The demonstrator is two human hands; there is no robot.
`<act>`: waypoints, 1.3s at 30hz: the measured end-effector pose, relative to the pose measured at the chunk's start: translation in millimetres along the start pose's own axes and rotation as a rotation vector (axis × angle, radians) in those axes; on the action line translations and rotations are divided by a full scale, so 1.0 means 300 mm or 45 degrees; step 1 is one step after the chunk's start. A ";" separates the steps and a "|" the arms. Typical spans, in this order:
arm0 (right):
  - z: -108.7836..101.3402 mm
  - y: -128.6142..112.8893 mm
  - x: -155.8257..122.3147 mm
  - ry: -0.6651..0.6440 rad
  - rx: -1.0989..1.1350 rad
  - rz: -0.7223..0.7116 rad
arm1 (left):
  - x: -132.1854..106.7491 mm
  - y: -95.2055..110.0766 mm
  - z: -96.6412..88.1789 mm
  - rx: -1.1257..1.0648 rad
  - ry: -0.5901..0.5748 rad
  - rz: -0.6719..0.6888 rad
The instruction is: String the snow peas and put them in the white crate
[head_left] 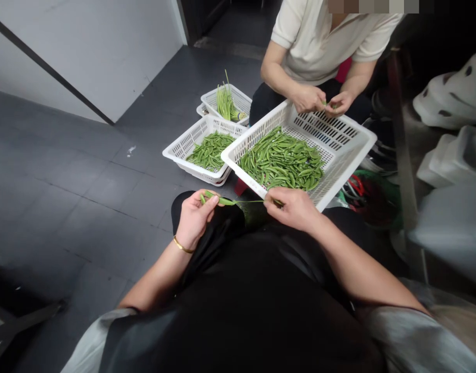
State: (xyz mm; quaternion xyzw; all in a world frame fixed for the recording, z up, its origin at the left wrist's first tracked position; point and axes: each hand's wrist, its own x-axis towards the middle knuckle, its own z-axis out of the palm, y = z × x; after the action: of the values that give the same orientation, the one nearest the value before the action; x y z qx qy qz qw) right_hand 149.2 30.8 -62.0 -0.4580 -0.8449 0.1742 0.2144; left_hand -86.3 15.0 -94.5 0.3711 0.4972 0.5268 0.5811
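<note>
Floor: dark grey tiles [86, 197], scuffed, with a small white scrap [131, 151] lying on them.
Your clothing: black apron [253, 305] across your lap.
Your left hand: left hand [197, 212] closed, thumb and fingers gripping a green pod [221, 200]; gold bracelet [183, 245] at the wrist.
Your right hand: right hand [294, 206] closed, fingertips pinching a thin green strand [250, 201] that runs taut to the pod's tip; whether the hand touches the basket behind it, you cannot tell from this view.
Pod position: held above your knee, just left of the large basket's near corner.
Large basket: white slotted basket [368, 142], holding a broad pile of pods [282, 160].
Smaller basket: white, at the left [179, 154], holding fewer pods [210, 149].
Co-worker: person in a cream shirt [311, 46] facing you, both hands [309, 98] above the large basket's far rim, fingers closed on small green pieces.
Rear basket: white tray [210, 98] bearing long green stalks [226, 103].
Background, left: pale panel [86, 52] standing on the floor.
</note>
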 end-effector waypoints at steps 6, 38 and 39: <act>0.056 -0.042 0.037 -0.192 -0.014 -0.075 | -0.033 0.026 -0.002 0.454 -0.078 0.196; 0.069 0.003 0.065 -0.031 0.711 0.310 | 0.007 0.046 0.005 -0.223 -0.319 -0.289; 0.084 -0.010 0.069 0.088 0.870 0.324 | 0.000 0.041 0.035 -0.086 -0.325 -0.264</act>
State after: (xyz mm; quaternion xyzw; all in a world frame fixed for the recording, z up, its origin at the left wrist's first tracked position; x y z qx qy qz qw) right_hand 123.9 44.3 -77.7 -0.4671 -0.6664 0.4561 0.3600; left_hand -79.0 17.9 -80.3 0.3620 0.4368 0.4289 0.7030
